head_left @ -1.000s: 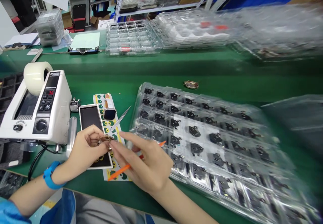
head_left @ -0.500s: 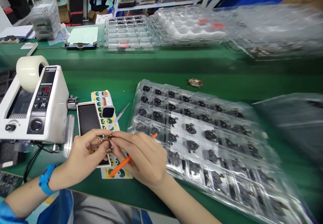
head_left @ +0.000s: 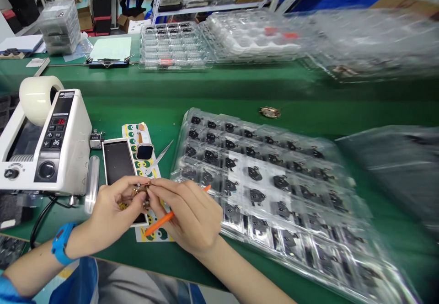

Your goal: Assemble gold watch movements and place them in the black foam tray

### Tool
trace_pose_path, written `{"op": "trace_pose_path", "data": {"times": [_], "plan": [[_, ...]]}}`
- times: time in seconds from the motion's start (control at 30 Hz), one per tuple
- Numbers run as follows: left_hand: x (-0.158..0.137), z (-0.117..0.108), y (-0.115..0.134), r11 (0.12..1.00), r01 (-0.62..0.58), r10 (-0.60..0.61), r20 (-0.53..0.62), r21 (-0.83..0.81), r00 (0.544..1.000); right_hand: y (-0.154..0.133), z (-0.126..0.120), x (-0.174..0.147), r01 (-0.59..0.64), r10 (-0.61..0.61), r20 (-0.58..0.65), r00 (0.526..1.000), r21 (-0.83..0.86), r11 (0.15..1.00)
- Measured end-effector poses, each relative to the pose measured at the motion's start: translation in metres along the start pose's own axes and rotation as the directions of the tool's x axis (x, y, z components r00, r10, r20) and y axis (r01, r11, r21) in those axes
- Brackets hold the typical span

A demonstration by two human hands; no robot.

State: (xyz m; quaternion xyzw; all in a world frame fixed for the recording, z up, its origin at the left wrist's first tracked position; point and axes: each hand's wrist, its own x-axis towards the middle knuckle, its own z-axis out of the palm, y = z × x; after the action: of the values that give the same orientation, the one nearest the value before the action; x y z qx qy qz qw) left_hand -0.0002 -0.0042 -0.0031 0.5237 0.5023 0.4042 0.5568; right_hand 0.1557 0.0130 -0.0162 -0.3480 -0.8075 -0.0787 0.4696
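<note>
My left hand [head_left: 106,210] is closed, thumb and fingers pinching a small brownish-gold metal part [head_left: 141,189] whose exact kind I cannot make out. Against the same part rest the fingertips of my right hand [head_left: 194,215]. An orange pen-shaped stick [head_left: 159,224] lies through the right hand, its pointed end slanting down to the left. Beneath the hands are a white-rimmed black shallow box [head_left: 118,160] and a sheet of green-and-yellow stickers [head_left: 130,131]. Tweezers [head_left: 160,157] and a watch-like device with a dark square face [head_left: 144,152] lie just beyond.
A white tape dispenser [head_left: 73,144] stands at left. On the right, a clear plastic tray [head_left: 236,237] holds several black parts, with a loose metal piece [head_left: 270,112] behind it. More clear trays [head_left: 174,50] and a clipboard [head_left: 111,48] line the raised back ledge.
The view has shifted slightly, so most things on the bench appear a little further left. Both hands keep their hold on the small metal part, with almost no other movement.
</note>
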Motion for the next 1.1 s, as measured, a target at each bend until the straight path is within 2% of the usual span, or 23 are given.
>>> {"op": "trace_pose_path", "data": {"times": [0.07, 0.13, 0.2, 0.27, 0.33, 0.4, 0.57, 0.7, 0.87, 0.97, 1.03, 1.1], "plan": [[0.003, 0.000, 0.002, 0.995, 0.040, -0.040, 0.004, -0.087, 0.999, 0.000, -0.001, 0.001, -0.053, 0.053, 0.007, 0.999, 0.045, 0.998], [0.008, 0.000, 0.004, 0.978, 0.091, -0.091, 0.008, -0.190, 0.996, 0.001, -0.004, 0.003, -0.161, 0.158, 0.030, 0.987, 0.165, 0.973], [0.012, -0.001, 0.007, 0.955, 0.127, -0.131, 0.004, -0.267, 0.991, 0.003, -0.010, 0.006, -0.305, 0.292, 0.089, 0.952, 0.314, 0.899], [0.014, -0.003, 0.009, 0.936, 0.156, -0.159, 0.016, -0.316, 0.987, 0.004, -0.015, 0.008, -0.432, 0.374, 0.218, 0.902, 0.410, 0.803], [0.015, -0.004, 0.011, 0.922, 0.176, -0.168, 0.056, -0.345, 0.984, 0.006, -0.017, 0.009, -0.481, 0.346, 0.353, 0.869, 0.442, 0.757], [0.014, -0.005, 0.013, 0.921, 0.184, -0.162, 0.093, -0.344, 0.982, 0.006, -0.016, 0.008, -0.463, 0.274, 0.421, 0.865, 0.455, 0.760], [0.011, -0.005, 0.016, 0.944, 0.165, -0.141, 0.102, -0.284, 0.985, 0.003, -0.013, 0.005, -0.411, 0.197, 0.423, 0.884, 0.508, 0.757], [0.012, -0.006, 0.017, 0.961, 0.101, -0.076, 0.107, -0.258, 0.991, 0.000, -0.013, 0.005, -0.486, 0.208, 0.504, 0.838, 0.520, 0.703], [0.012, -0.007, 0.015, 0.967, 0.048, -0.027, 0.087, -0.250, 0.996, 0.003, -0.016, 0.004, -0.645, 0.261, 0.645, 0.718, 0.476, 0.598], [0.010, -0.007, 0.012, 0.973, -0.021, 0.040, 0.080, -0.229, 0.996, 0.003, -0.018, 0.004, -0.695, 0.278, 0.683, 0.675, 0.462, 0.551], [0.008, -0.007, 0.008, 0.980, -0.123, 0.131, 0.041, -0.154, 0.991, 0.001, -0.017, 0.005, -0.728, 0.310, 0.690, 0.654, 0.462, 0.507], [0.008, -0.008, 0.003, 0.951, -0.307, 0.309, -0.040, 0.038, 0.950, -0.001, -0.014, 0.005, -0.770, 0.368, 0.689, 0.624, 0.465, 0.437]]}}
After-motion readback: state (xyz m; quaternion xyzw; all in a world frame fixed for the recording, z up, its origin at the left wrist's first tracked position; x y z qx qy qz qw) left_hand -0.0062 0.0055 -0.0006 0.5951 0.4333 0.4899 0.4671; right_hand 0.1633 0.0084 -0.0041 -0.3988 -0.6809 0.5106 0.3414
